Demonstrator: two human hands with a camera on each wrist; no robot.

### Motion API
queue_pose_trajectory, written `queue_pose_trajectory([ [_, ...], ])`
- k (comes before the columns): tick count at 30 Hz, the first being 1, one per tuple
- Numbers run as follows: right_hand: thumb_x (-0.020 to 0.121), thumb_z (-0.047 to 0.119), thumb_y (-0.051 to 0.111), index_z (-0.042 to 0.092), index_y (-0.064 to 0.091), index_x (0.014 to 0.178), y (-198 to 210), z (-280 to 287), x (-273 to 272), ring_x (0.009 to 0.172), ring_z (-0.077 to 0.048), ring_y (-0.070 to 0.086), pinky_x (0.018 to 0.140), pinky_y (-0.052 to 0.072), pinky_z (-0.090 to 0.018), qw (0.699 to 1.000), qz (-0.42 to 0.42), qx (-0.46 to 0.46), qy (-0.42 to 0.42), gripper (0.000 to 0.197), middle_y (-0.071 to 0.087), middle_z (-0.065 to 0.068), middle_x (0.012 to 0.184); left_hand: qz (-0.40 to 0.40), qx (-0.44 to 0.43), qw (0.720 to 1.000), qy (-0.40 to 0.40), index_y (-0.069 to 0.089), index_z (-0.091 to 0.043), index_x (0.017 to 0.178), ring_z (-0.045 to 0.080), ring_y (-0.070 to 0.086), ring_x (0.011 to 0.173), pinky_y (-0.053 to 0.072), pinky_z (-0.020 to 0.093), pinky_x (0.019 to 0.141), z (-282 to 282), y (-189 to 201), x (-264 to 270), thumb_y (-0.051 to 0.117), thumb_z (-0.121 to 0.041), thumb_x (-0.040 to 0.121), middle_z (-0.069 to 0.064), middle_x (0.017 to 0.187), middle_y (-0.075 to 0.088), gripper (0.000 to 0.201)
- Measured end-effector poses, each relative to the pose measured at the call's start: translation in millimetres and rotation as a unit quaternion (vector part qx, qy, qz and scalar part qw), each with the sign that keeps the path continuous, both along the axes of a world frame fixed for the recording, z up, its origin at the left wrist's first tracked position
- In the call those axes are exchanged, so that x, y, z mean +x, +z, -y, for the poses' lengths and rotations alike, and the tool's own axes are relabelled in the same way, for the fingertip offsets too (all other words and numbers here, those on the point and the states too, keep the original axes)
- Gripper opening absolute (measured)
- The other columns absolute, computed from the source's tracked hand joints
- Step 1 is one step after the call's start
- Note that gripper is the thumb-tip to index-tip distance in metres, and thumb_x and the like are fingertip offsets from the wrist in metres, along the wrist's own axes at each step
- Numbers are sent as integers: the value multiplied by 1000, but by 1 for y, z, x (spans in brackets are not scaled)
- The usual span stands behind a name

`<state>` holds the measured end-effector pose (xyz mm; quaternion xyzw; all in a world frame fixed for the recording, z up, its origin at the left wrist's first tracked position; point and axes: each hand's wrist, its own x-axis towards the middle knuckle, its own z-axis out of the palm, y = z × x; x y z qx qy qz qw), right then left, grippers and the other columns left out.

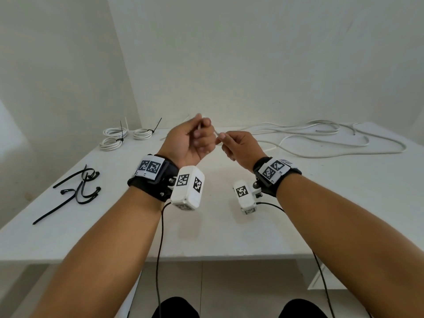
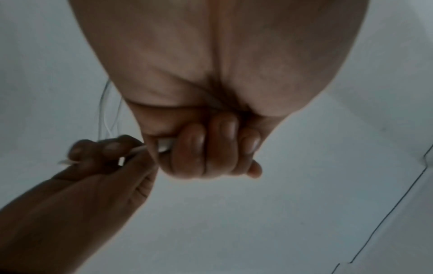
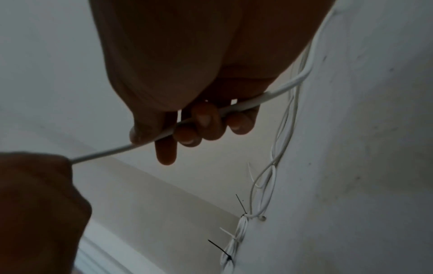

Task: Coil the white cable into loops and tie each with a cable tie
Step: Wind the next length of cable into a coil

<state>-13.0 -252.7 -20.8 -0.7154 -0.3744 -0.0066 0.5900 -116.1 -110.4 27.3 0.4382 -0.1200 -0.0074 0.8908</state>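
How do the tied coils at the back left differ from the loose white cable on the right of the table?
The tied coils are wound into three small round bundles; the loose cable sprawls in wide, uneven curves. Each coil carries a cable tie; the loose cable has none. The coils lie untouched, while the loose cable runs into the right hand and the left hand, both gripping it. Both are thin white cable on the white table.

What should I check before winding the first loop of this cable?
1. Left hand grip on the white cable: ok, fingers curled round it.
2. Right hand grip on the cable: ok, it runs under the fingers.
3. Slack left to wind: ok, loose cable sprawls on the table at far right.
4. Spare cable ties at hand: ok, black ones lie at left.
5. Finished coils out of the way: ok, far left corner.
6. Knots in the slack: cannot tell.
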Motion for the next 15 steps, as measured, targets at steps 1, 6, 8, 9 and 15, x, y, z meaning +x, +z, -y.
queue_pose_trajectory([
  [1,102,35,53,20,74,83,-1,1,-1,46,-8,40,53,37,-21,999,14,-36,-6,32,49,6,52,12,-32,999,28,56,-11,75,8,31,42,27,21,46,0,3,3,35,-27,101,-6,53,35,37],
  [6,102,41,48,26,76,96,-4,7,-12,50,0,50,58,39,-20,981,65,-182,-13,32,53,12,58,45,-94,981,166,51,-12,77,10,31,44,30,22,46,-13,13,15,31,-22,105,-4,54,38,36],
  [8,103,38,48,28,75,100,-4,6,-20,60,-7,57,58,39,-21,975,80,-207,-2,30,52,12,59,35,-36,968,245,50,-11,75,10,30,43,28,24,47,-15,12,19,32,-21,106,-3,52,39,37],
  [9,102,38,48,27,75,101,-3,4,-23,58,-11,56,57,39,-21,973,88,-213,3,30,51,11,60,32,11,958,286,50,-11,74,11,30,43,26,25,48,-15,9,20,32,-19,106,-3,51,39,38],
  [15,103,36,45,23,75,102,4,-3,-34,44,0,45,51,31,-15,953,139,-268,22,32,46,11,49,15,76,930,360,49,-10,76,9,34,44,26,23,48,-7,1,26,31,-16,105,-3,52,44,35],
])
